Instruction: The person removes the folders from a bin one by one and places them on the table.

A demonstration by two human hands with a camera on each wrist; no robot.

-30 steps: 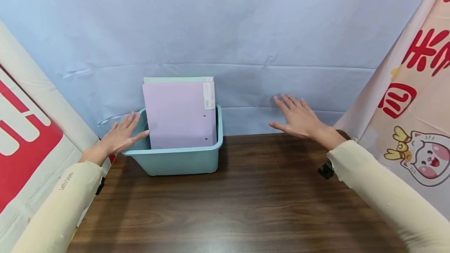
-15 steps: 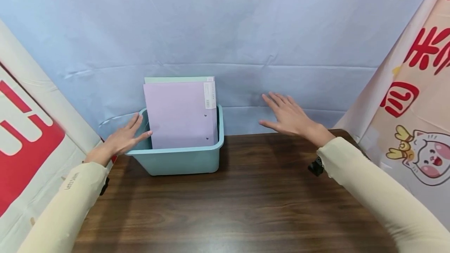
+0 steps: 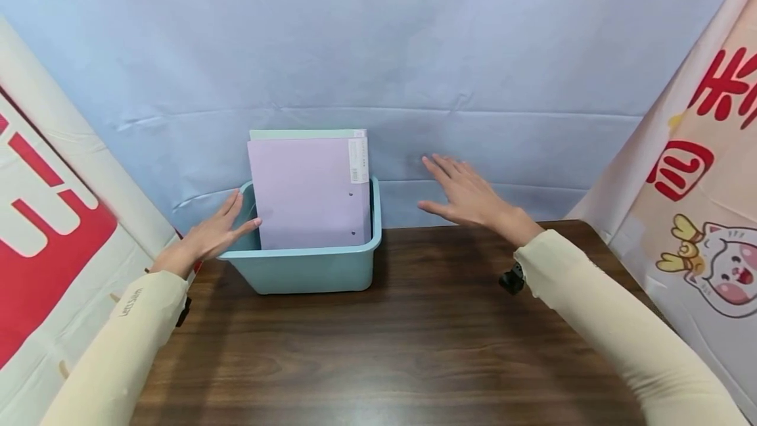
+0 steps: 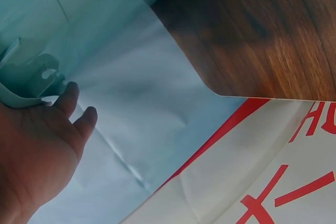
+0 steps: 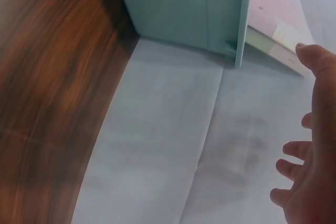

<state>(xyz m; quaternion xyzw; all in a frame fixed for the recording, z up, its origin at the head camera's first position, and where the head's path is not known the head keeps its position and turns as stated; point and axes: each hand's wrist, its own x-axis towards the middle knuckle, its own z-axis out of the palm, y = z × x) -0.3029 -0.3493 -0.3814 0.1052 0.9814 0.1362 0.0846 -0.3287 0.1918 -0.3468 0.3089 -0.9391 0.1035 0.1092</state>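
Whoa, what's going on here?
Somebody's left hand is by the left side of a blue tub, but I can't tell if it touches it. The right hand is in the air, apart from the tub. Neither holds anything. A purple folder, with a green folder behind it, stands in the tub on a wooden table.

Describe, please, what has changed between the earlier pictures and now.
The right hand has moved left, closer to the bin. Nothing was visibly taken hold of or let go. The left hand stays by the bin's left side; the purple folder and green folder still stand in the bin.
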